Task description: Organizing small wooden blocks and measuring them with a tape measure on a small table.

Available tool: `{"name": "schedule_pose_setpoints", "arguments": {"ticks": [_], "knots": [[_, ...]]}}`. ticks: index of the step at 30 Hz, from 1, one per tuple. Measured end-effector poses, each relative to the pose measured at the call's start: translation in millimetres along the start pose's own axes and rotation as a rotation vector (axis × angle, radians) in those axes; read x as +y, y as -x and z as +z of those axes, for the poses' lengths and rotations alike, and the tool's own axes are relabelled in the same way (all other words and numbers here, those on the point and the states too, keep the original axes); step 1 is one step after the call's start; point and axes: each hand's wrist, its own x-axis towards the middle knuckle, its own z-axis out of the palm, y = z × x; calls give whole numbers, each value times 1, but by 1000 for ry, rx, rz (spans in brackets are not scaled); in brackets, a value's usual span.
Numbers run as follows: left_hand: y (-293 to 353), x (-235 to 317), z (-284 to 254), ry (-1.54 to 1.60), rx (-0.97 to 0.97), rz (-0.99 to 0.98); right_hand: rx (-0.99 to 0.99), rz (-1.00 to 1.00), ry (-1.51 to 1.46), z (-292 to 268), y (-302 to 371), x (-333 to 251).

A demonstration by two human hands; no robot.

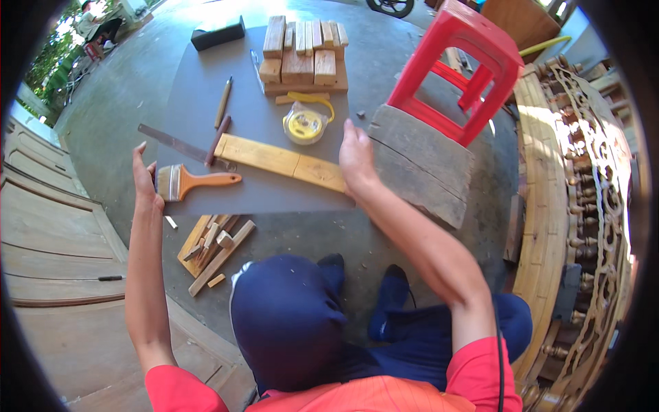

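Observation:
My left hand (146, 180) is at the left edge of a grey tabletop board (192, 89), fingers along its side, beside a wide paintbrush (199, 180) with an orange handle. My right hand (358, 158) grips the right edge, by the end of a yellowish wooden plank (281, 163). The undersides of both grips are hidden. Between them lie a thin saw blade (171, 143), a dark red wooden handle (218, 141) touching the plank, and a slim wooden-handled tool (223, 103). A yellow tape measure (305, 124) lies beyond the plank, below stacked wooden blocks (297, 66).
A black block (218, 34) lies at the board's far edge. To the right are a red plastic stool (504, 51) and a weathered wooden slab (422, 161). Wood offcuts (220, 257) lie on the floor below; carved woodwork (590, 199) lines the right side. Another person sits far left.

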Motion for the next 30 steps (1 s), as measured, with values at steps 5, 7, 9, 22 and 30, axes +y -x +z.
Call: {"name": "schedule_pose_setpoints", "arguments": {"ticks": [5, 7, 9, 22, 30], "knots": [[22, 26, 64, 67, -72, 45, -59, -6, -281, -59, 4, -43], [44, 26, 104, 74, -163, 55, -68, 15, -370, -90, 0, -35], [65, 26, 134, 63, -225, 44, -78, 79, -455, -124, 1, -30], [137, -97, 237, -64, -312, -62, 329, 45, -265, -266, 96, 19], [121, -165, 256, -270, -319, 15, 305, 146, -538, -302, 108, 74]]}}
